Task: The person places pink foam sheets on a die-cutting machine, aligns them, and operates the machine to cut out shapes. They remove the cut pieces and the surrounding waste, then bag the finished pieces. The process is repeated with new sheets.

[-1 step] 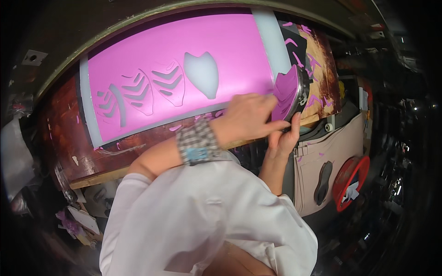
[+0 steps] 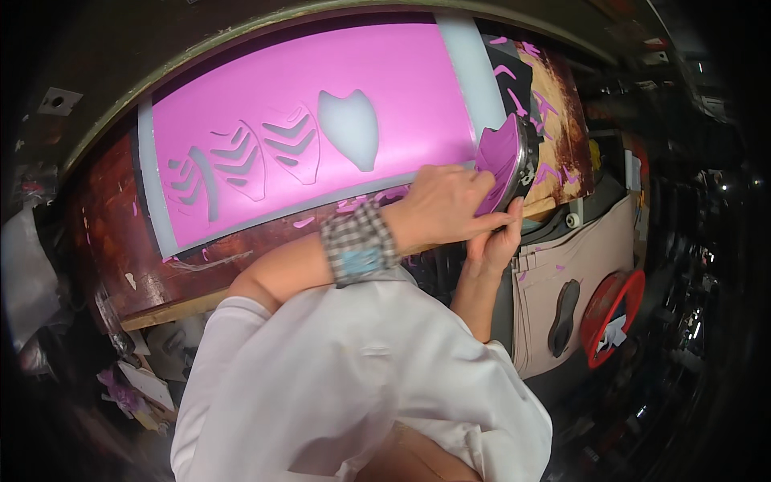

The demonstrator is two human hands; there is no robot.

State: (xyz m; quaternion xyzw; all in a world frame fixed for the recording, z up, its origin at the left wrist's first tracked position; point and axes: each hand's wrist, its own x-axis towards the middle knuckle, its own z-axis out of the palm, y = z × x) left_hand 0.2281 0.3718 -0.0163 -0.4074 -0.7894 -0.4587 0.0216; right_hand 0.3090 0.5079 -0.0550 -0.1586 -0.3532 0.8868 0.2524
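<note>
The left hand [image 2: 446,205] reaches across, its fingers closed on the near edge of a shield-shaped pink cut piece [image 2: 499,161] sitting in a dark metal cutting die [image 2: 524,157] at the right end of the surface [image 2: 120,249]. The right hand [image 2: 494,241] pinches from below, thumb up against the die's lower rim. To free the piece cleanly, it seems best to steady the die from beneath and peel gently, sparing the edges. Left lies the big pink sheet [image 2: 305,88], cut-outs already punched; pink scraps [image 2: 546,173] litter the worn board.
</note>
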